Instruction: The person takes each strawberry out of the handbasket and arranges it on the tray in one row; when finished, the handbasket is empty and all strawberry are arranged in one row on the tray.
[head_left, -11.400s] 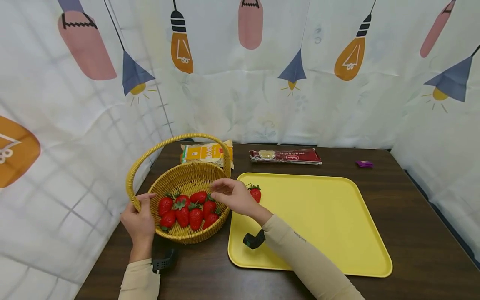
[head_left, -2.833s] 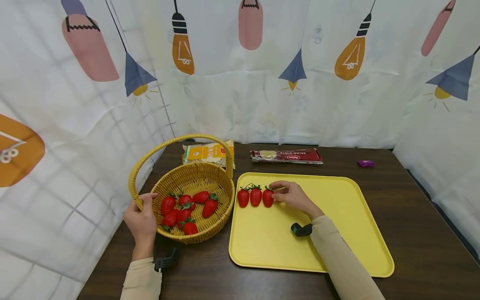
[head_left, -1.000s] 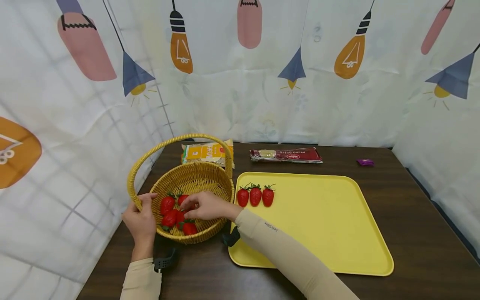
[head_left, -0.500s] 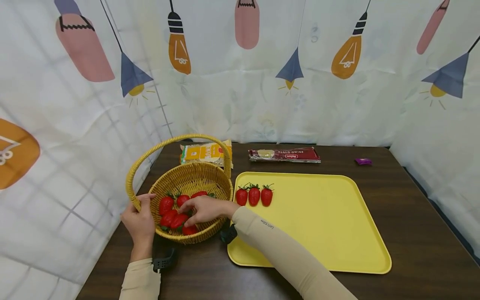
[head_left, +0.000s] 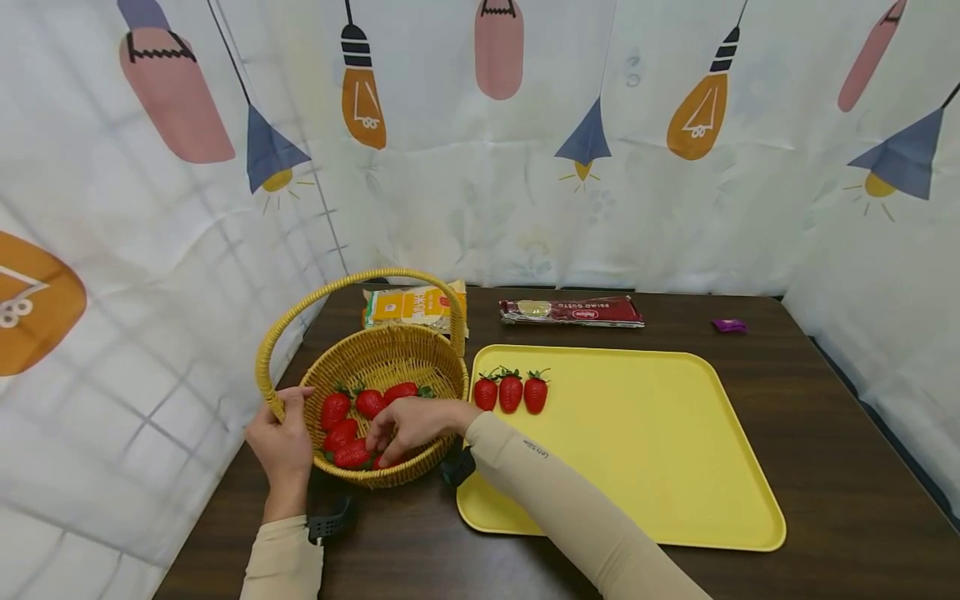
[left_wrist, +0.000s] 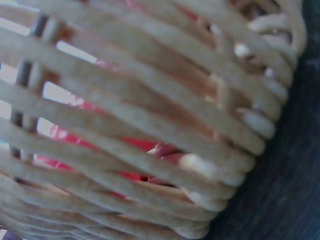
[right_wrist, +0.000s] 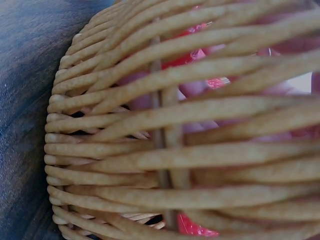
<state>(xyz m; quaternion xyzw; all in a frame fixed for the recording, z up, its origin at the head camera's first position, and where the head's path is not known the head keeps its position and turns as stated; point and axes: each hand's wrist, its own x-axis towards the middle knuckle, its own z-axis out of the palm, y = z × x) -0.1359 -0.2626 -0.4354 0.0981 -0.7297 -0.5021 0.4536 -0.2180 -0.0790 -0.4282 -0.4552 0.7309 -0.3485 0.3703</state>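
In the head view, a yellow wicker basket (head_left: 401,346) with a tall handle (head_left: 352,279) holds several red strawberries with green leaves. My left hand (head_left: 281,442) grips the base of the handle at the basket's left rim. My right hand (head_left: 420,421) reaches over the right rim, its fingers bent down among the front berries. One strawberry (head_left: 351,455) lies just left of those fingertips; another is partly covered by the thumb. I cannot tell whether the fingers pinch a berry. Both wrist views are filled by basket weave, with red showing through the gaps.
To the right lies a yellow tray (head_left: 637,433) with three strawberries (head_left: 510,392) in a row at its upper left corner. Behind stand a yellow food packet (head_left: 412,307), a dark red packet (head_left: 572,312) and a small purple wrapper (head_left: 729,326). Patterned curtains (head_left: 480,208) enclose the dark table.
The right hand has left the tray, where a third strawberry now lies, and gone back into the basket. One berry there has shifted forward and turned. The left hand has kept its grip.
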